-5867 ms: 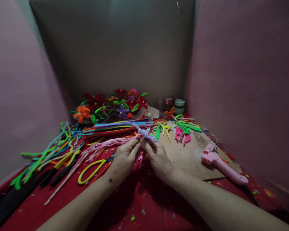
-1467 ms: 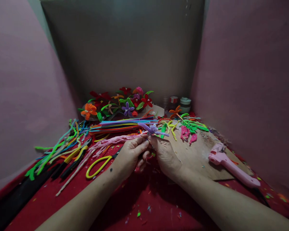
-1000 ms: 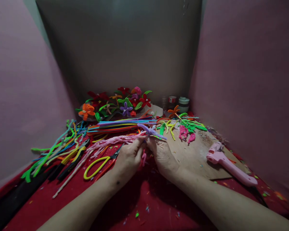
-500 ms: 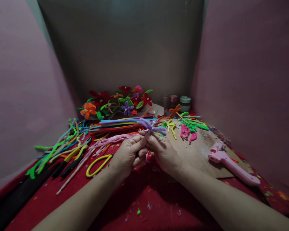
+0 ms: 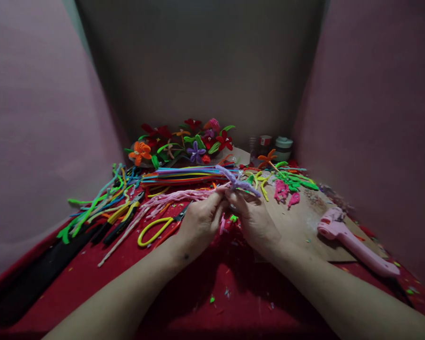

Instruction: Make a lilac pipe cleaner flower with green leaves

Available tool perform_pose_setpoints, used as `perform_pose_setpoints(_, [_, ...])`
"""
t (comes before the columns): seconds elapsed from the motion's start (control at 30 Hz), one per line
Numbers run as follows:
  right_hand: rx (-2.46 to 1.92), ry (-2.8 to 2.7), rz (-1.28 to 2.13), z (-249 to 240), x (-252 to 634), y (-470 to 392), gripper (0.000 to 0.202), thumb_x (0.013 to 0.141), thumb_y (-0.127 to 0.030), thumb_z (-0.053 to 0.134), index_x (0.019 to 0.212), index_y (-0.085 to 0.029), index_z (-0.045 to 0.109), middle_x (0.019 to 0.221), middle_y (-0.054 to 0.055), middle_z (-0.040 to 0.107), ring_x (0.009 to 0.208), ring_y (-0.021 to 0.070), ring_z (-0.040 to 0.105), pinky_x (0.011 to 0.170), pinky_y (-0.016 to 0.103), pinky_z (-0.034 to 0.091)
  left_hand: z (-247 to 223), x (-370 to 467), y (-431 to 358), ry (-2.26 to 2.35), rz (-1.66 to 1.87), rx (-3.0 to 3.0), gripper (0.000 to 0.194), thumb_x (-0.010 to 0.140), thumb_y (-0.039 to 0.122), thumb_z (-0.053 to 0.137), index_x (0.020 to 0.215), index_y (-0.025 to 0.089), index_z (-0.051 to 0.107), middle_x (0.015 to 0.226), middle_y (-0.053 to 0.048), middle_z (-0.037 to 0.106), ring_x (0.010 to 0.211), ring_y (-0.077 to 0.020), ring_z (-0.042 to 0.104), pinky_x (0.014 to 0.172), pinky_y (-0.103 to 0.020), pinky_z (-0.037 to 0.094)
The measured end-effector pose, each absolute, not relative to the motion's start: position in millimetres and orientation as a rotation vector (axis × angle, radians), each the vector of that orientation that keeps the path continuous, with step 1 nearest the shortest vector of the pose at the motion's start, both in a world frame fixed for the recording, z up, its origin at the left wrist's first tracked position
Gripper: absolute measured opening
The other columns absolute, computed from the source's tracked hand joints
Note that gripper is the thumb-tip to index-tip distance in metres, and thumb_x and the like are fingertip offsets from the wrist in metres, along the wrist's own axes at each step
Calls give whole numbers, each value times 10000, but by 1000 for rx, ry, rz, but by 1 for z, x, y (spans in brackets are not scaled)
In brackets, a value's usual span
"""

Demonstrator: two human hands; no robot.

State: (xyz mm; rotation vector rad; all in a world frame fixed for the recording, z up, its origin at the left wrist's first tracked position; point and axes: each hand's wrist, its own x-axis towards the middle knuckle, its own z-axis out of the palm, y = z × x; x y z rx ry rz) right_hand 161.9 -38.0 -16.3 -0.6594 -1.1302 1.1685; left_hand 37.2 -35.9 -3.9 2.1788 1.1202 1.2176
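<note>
A purple pipe-cleaner flower [image 5: 236,182] with long narrow petals is held up in front of me, its base pinched between the fingertips of both hands. My left hand [image 5: 203,215] is closed at the lower left of the petals. Fingers curled, my right hand [image 5: 253,215] grips it from the other side, just under the petals. The stem end is hidden by my fingers. Behind the flower lies a bundle of coloured pipe cleaners [image 5: 184,174], with pink pipe cleaners [image 5: 177,196] in front of it.
Yellow-handled scissors [image 5: 155,231] and pliers [image 5: 125,217] lie to the left, near loose green pipe cleaners [image 5: 88,208]. A board [image 5: 290,231] on the right bears a pink glue gun [image 5: 357,243]. Finished flowers [image 5: 194,141] and a lidded jar [image 5: 284,148] stand behind.
The view has shifted, so the table's things appear farther right. Both hands still hold the purple flower, which has turned so its petals slant down to the right.
</note>
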Motion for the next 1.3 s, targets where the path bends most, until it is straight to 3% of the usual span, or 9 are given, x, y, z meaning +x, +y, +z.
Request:
perform_pose_setpoints(0.1, [-681, -1194, 1139, -15, 162, -40, 181, 782, -352, 621, 883, -241, 723, 752, 5, 682, 702, 159, 588, 688, 318, 466, -1, 38, -37, 1022, 1208, 2017, 158, 826, 243, 491, 898, 168, 610, 638, 11, 566, 530, -86, 476, 523, -199, 384])
perform_pose_setpoints(0.23, [-711, -1208, 1153, -12, 163, -45, 218, 801, -403, 583, 863, -247, 721, 720, 8, 659, 745, 182, 597, 703, 326, 466, 10, 41, -44, 914, 1057, 1555, 231, 824, 313, 512, 646, 167, 508, 451, 67, 388, 368, -42, 294, 372, -173, 238])
perform_pose_setpoints(0.33, [-769, -1233, 1123, -12, 163, -46, 270, 814, -440, 551, 843, -227, 714, 659, 16, 630, 711, 186, 588, 671, 315, 470, 13, 41, -46, 848, 986, 1376, 292, 817, 363, 537, 616, 167, 458, 433, 75, 368, 339, -32, 268, 349, -168, 204])
perform_pose_setpoints(0.63, [-734, -1206, 1162, -13, 163, -42, 253, 834, -380, 528, 798, -210, 713, 701, 12, 652, 738, 171, 597, 719, 301, 474, 9, 40, -40, 760, 913, 1254, 251, 838, 336, 535, 677, 149, 486, 423, 93, 365, 298, -17, 275, 345, -155, 261])
perform_pose_setpoints(0.83, [-712, -1232, 1150, -9, 166, -41, 243, 830, -330, 533, 909, -205, 725, 732, 1, 669, 788, 157, 607, 816, 309, 448, 6, 38, -38, 672, 855, 1156, 227, 850, 335, 516, 719, 150, 507, 455, 100, 347, 286, -4, 200, 304, -142, 245])
perform_pose_setpoints(1.3, [-750, -1145, 1227, -18, 164, -38, 271, 821, -368, 532, 947, -223, 724, 678, -7, 643, 723, 161, 591, 725, 308, 463, -1, 38, -33, 626, 823, 1068, 232, 817, 365, 565, 768, 140, 533, 464, 107, 329, 289, 1, 188, 307, -146, 329])
